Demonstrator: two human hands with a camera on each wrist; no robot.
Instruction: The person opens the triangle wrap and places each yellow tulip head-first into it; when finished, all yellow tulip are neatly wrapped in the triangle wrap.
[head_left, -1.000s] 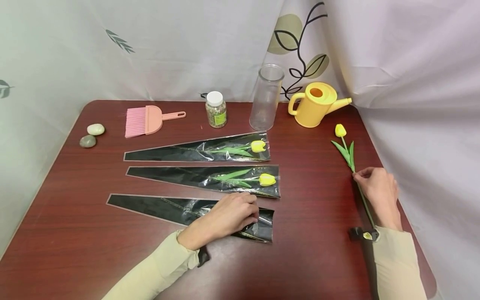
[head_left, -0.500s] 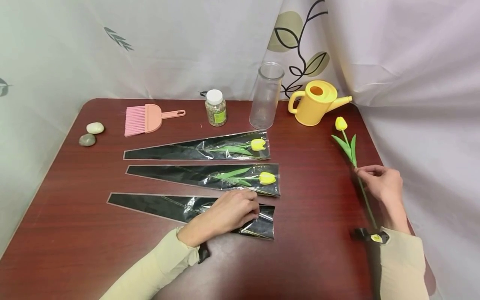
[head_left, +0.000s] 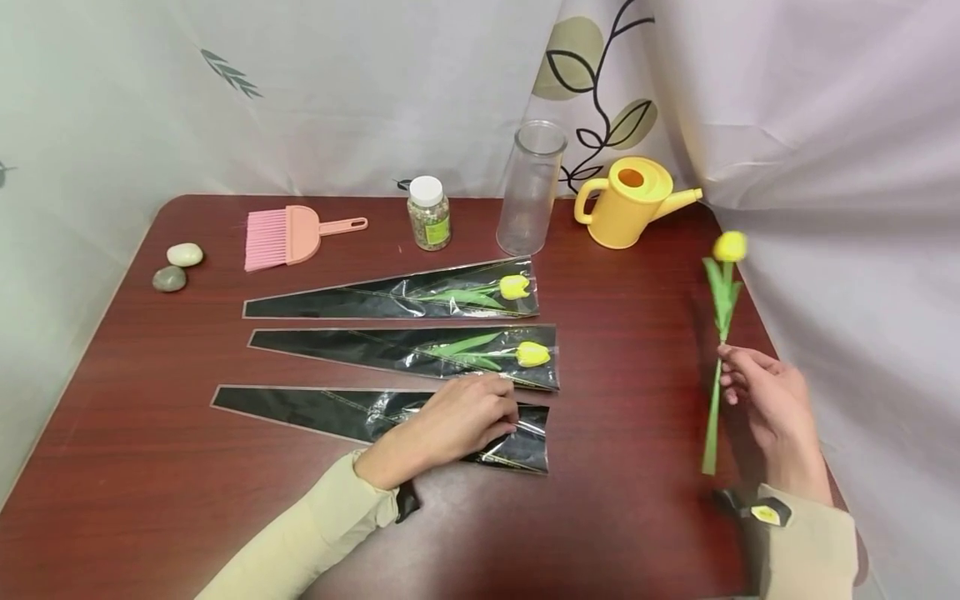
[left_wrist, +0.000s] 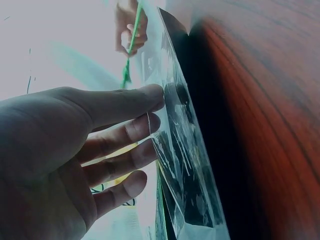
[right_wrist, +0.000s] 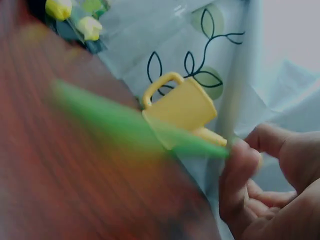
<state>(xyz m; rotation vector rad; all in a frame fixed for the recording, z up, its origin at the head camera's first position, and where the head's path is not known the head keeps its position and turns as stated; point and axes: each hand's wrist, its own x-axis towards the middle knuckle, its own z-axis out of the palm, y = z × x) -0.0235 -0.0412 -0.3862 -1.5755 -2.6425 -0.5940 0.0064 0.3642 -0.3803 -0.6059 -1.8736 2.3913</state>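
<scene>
My left hand [head_left: 459, 419] lies flat, fingers straight. My right hand [head_left: 767, 400] is lifted up, fingertips [head_left: 726, 357] pinched together.

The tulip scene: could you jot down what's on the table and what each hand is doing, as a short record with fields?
Right hand: right hand pinches the stem of a loose yellow tulip, lifted off the table
Left hand: left hand rests flat on the empty sleeve, fingers at its open end
Filled sleeves: two wrapped tulips
Back row: pink brush, small jar, clear vase, yellow watering can
Left edge: two stones
</scene>
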